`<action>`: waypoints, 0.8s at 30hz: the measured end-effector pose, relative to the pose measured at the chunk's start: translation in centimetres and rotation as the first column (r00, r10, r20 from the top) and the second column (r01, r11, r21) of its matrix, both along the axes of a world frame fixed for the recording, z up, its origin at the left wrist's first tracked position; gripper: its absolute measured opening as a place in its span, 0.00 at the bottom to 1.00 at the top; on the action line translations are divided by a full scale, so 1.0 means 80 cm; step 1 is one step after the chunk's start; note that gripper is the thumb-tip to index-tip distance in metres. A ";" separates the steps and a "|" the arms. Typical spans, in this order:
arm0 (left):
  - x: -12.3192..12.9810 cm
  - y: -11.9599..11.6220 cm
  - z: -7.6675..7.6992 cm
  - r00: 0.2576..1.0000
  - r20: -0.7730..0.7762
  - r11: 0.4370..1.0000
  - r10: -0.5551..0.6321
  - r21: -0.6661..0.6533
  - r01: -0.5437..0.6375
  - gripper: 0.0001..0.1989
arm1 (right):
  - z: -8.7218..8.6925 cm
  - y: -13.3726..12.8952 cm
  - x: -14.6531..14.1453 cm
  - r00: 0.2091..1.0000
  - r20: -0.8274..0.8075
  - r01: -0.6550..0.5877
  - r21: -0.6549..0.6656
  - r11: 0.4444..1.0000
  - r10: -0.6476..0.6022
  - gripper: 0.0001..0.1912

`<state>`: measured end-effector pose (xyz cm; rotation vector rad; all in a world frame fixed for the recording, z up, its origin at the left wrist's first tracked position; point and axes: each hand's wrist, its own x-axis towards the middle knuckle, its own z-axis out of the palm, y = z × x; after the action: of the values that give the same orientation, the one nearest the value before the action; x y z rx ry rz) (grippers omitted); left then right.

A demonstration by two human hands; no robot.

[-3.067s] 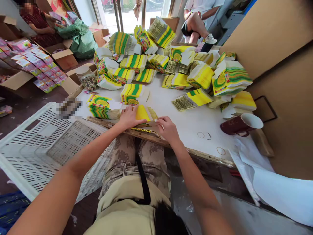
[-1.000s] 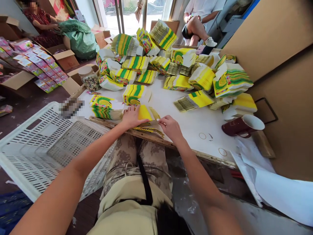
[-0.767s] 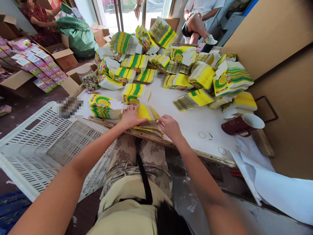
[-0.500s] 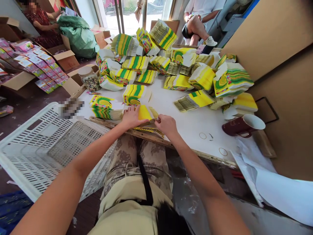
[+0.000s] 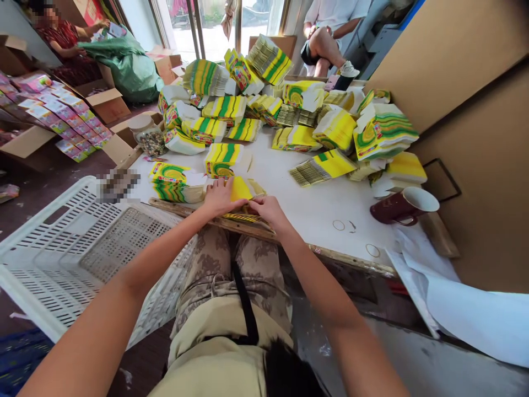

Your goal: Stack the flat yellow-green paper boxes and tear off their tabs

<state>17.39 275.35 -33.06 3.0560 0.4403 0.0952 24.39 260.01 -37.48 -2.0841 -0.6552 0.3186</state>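
At the table's near edge lies a stack of flattened yellow cartons. My left hand grips it, with the fingers over its left part and the thumb along the near side. My right hand is closed in a pinch at the right end of the stack, its fingertips close to my left thumb. What exactly those fingertips pinch is partly hidden. Striped carton edges show below my hands. To the left stands a yellow-green carton bundle; another bundle lies just beyond my hands.
Many carton bundles are heaped across the table's back. A glass jar stands left; a maroon mug and rubber bands are right. A white plastic crate sits left. Two other people are beyond, one by a green sack.
My right hand has moved left along the stack, toward my left thumb. My left hand stays on the cartons. The view has shifted slightly. The person at the back left has moved the sack's edge.
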 end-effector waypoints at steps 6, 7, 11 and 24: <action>0.000 0.001 -0.001 1.000 0.011 1.000 0.005 -0.002 -0.005 0.43 | 0.026 -0.019 0.010 0.966 0.257 0.070 -0.371 0.926 0.031 0.11; 0.000 0.001 -0.001 1.000 0.011 1.000 0.007 -0.007 -0.007 0.43 | 0.028 -0.023 0.012 0.955 0.294 0.077 -0.382 0.921 0.042 0.11; 0.002 0.001 0.003 1.000 -0.008 0.999 0.016 -0.043 -0.017 0.44 | 0.030 -0.042 0.019 0.936 0.330 0.003 -0.364 0.931 0.126 0.13; 0.002 -0.003 0.000 1.000 0.002 1.000 0.025 0.011 -0.025 0.44 | 0.024 -0.077 0.030 0.938 0.099 -0.315 -0.156 0.936 0.332 0.12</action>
<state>17.55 275.14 -33.04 3.0618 0.4799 0.1021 26.79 253.83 -35.59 -2.1359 -1.0850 0.4319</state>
